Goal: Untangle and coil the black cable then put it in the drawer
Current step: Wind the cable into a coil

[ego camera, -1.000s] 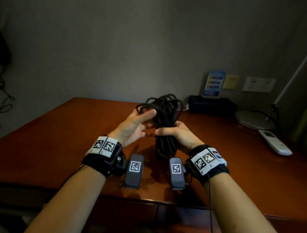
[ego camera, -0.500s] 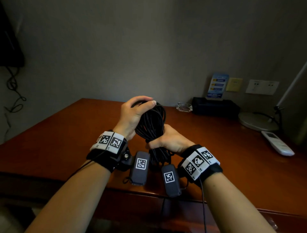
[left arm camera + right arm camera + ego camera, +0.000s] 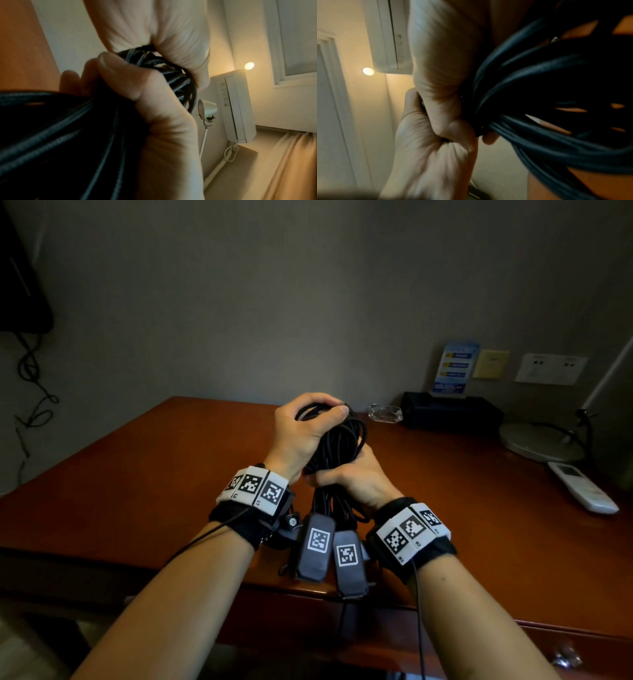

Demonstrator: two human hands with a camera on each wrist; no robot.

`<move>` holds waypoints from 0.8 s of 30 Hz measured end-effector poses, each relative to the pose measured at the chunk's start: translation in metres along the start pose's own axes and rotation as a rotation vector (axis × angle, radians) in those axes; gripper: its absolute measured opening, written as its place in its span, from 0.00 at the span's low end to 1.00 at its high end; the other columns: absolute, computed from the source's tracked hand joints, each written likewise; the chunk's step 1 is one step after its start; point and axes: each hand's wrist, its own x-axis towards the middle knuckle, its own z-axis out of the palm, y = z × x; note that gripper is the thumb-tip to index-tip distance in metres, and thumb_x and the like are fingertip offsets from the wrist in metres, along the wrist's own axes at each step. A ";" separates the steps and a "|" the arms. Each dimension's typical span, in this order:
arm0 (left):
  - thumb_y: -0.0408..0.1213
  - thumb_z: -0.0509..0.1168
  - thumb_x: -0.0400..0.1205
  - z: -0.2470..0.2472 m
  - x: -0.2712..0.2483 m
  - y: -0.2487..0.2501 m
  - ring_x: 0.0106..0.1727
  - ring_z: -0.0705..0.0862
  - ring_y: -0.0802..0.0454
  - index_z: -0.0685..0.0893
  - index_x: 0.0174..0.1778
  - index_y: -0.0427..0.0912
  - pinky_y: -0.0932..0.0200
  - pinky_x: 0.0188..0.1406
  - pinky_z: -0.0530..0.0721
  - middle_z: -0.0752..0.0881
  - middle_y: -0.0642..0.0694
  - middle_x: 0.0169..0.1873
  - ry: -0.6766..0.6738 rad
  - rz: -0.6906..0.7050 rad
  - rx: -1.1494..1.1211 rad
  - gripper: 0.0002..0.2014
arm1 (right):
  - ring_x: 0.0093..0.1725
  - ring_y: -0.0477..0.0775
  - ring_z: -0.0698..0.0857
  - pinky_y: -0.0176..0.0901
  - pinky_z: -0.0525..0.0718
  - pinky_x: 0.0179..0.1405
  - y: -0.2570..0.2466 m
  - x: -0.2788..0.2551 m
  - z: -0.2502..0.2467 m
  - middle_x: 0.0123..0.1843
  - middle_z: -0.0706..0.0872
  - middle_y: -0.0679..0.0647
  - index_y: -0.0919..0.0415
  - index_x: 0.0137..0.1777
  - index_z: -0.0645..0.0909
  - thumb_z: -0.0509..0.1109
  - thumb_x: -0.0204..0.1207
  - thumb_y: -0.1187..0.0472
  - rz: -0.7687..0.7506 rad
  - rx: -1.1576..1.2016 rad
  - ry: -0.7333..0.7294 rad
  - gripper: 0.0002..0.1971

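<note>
Head view: black cable (image 3: 337,446) (bundled) in both hands.

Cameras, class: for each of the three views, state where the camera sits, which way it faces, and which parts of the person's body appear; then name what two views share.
Head: worn on the head, facing forward and down at the desk; both forearms, left hand and right hand show.
Left wrist: looks along the left hand at fingers curled round the black cable.
Right wrist: looks along the right hand, up towards the wall.
Both wrist views share the air conditioner.
</note>
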 end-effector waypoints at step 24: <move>0.40 0.60 0.87 -0.131 -0.072 0.007 0.48 0.88 0.50 0.83 0.55 0.39 0.56 0.49 0.85 0.91 0.44 0.48 0.278 -0.689 -0.075 0.10 | 0.44 0.62 0.88 0.50 0.89 0.45 0.006 -0.025 0.030 0.47 0.88 0.64 0.74 0.63 0.82 0.80 0.71 0.61 0.229 0.331 -0.069 0.24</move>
